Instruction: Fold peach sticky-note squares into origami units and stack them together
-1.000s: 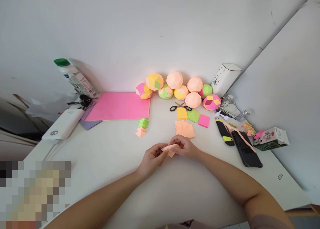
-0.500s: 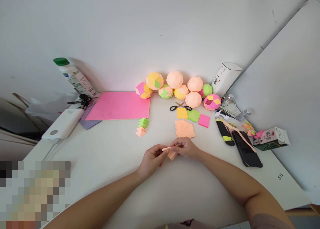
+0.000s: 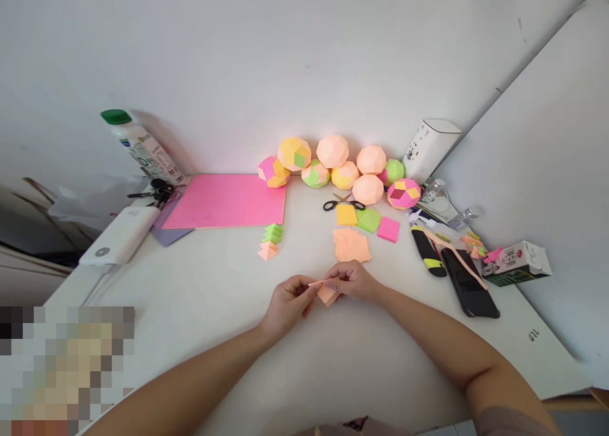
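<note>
Between my two hands is a small peach sticky note, partly folded. My left hand pinches its left side, fingers curled. On the right side, my right hand grips it between thumb and fingers, which cover much of the paper. Just beyond lies a loose pile of peach sticky notes. Behind that are yellow, green and pink sticky notes. To the left, a short row of folded green pieces and peach pieces rests on the table.
Several faceted paper balls stand along the wall. Scissors lie before them. A pink sheet, white power bank and bottle are at left. At right are a phone, black-yellow cutter and milk carton.
The folded edge of the peach note now looks thinner and flatter between my fingers. Both hands stay in almost the same place.
</note>
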Motion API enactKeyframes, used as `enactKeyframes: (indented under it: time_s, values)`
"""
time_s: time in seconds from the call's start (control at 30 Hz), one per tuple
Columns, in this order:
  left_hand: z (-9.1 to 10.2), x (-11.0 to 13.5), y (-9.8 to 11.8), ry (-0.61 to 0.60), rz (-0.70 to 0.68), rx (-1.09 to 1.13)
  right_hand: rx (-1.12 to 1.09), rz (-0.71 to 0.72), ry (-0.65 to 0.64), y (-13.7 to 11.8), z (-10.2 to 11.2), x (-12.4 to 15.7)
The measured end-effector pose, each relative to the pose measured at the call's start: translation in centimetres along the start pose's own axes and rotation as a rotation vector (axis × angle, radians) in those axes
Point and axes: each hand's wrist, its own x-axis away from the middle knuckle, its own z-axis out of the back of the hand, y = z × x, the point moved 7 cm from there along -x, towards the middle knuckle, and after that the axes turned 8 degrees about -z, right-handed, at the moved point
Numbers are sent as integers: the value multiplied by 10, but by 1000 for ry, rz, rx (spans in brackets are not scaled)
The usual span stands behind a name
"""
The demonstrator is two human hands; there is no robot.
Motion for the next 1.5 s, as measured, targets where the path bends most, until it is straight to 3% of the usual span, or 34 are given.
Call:
enactKeyframes:
  time_s: [0.47,0.8,0.9,1.07,1.33,1.5]
  values:
    - [1,-1,-2,-3,4,33,-50,-30,-27,3,-1,0]
    - [11,-1,-11,121,-23,210,-129,-45,-27,0,1,-1]
    - [8,-1,-6,90,-42,214,-126,-48,-37,-1,0,-1]
    - [-3,0,1,-54,-46,18,-53,-25,-33,1,-3,0]
    - [-1,0,1,-45,-38,-13,-84,-56,-67,1,-5,1]
    - [-2,-2,2,-62,-51,-52,16,3,-51,-1,-6,0]
